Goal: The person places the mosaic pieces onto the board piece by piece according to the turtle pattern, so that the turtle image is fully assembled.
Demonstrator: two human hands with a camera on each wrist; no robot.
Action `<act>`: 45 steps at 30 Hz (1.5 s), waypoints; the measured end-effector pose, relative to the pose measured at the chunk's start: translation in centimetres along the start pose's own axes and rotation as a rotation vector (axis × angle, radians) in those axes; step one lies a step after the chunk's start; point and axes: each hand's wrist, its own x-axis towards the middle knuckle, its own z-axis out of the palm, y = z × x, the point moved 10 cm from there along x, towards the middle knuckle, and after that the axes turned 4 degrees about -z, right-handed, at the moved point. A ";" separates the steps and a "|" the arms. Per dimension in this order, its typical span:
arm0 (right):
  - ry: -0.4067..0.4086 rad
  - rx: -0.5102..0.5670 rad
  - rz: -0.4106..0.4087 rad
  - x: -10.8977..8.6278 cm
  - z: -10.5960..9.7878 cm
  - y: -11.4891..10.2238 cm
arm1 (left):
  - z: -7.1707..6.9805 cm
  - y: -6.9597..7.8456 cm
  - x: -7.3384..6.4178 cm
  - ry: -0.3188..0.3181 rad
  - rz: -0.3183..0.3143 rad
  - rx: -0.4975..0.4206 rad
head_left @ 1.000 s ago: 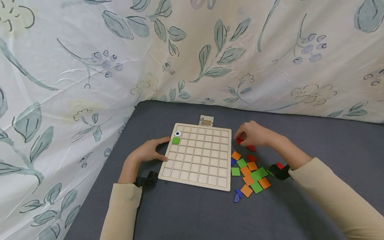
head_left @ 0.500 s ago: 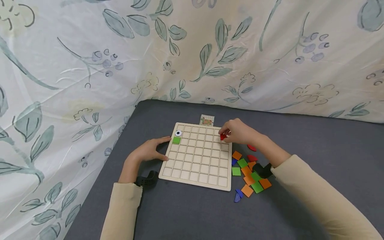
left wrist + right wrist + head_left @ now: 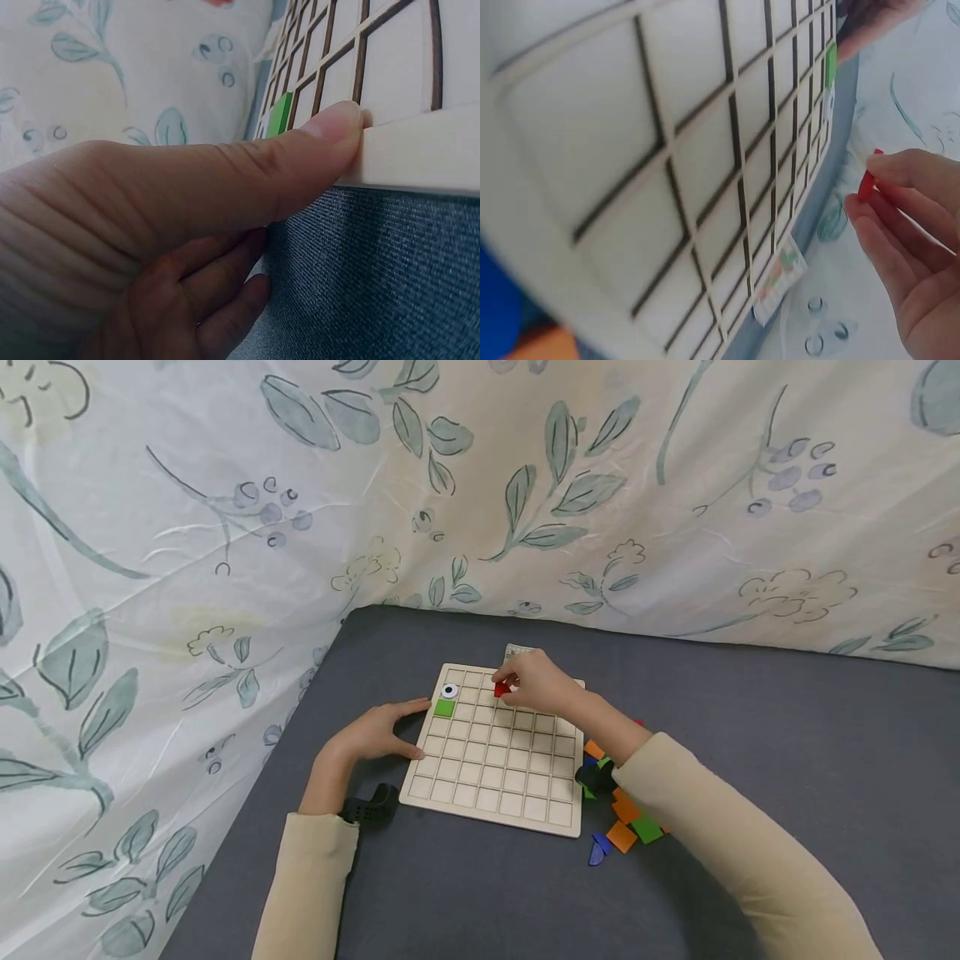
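Note:
My right hand (image 3: 543,683) pinches a small flat red tile (image 3: 867,184) between thumb and fingertips, above the back rows of a wooden grid board (image 3: 487,777). In the right wrist view the tile is held apart from the grid. At the board's left edge, my left hand (image 3: 371,733) touches the rim with thumb and index finger spread, and the thumb (image 3: 330,131) lies against the side. A round white eye piece (image 3: 449,691) occupies a cell in the left column, with a green square tile (image 3: 444,707) just in front of it.
Right of the board lie loose pieces, among them an orange tile (image 3: 622,837), a green tile (image 3: 647,829) and a blue piece (image 3: 596,855). My right forearm covers part of this pile. A printed card (image 3: 780,281) lies behind the board. Floral cloth (image 3: 480,485) hangs at the back.
From the pile side, my right hand has come left over the board, carrying the red tile to its back rows. The left hand stays at the left edge.

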 end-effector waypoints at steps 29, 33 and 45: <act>-0.040 -0.099 0.040 5.1 5.2 -0.3 | 0.0 -0.2 0.0 -0.010 -0.022 0.009; -0.025 -0.100 0.039 5.1 5.1 -0.3 | -0.1 -0.2 0.1 -0.007 -0.011 0.010; -0.063 -0.145 0.019 5.2 5.3 -0.9 | -0.2 -0.3 0.1 -0.008 -0.012 0.005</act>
